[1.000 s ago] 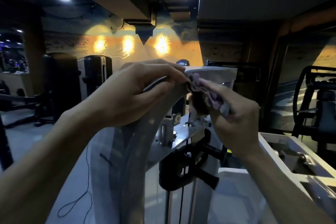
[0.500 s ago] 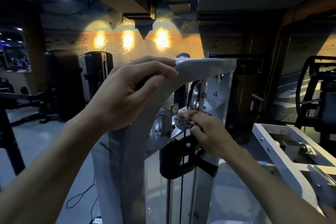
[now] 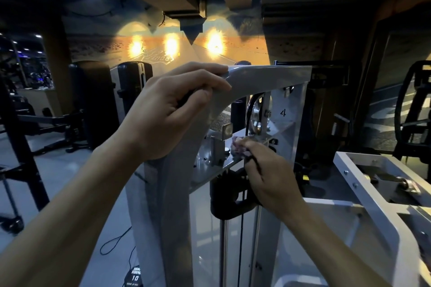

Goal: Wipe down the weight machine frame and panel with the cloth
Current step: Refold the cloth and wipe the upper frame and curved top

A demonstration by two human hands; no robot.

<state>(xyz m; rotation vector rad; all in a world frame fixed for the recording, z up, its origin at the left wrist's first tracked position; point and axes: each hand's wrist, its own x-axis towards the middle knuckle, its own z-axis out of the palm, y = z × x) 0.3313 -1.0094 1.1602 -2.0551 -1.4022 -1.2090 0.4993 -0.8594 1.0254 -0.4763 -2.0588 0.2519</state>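
The tall grey metal weight machine frame [image 3: 268, 79] fills the middle of the view, its curved top corner sweeping down into an upright post. Inside it a flat grey metal panel [image 3: 210, 165] slopes beneath a silver pulley wheel [image 3: 255, 114] and a thin black cable [image 3: 242, 228]. The left hand [image 3: 168, 114] curls its fingers over the frame's top corner and grips it as a brace. The right hand [image 3: 270, 170] has its fingers bunched round the small purple-and-white cloth [image 3: 238, 145], pressing it onto the panel just beside the cable. To do this step well, I would keep the cloth flat under the fingertips, sweep along the panel in overlapping strokes, and work round the brackets without snagging the cable or wheel.
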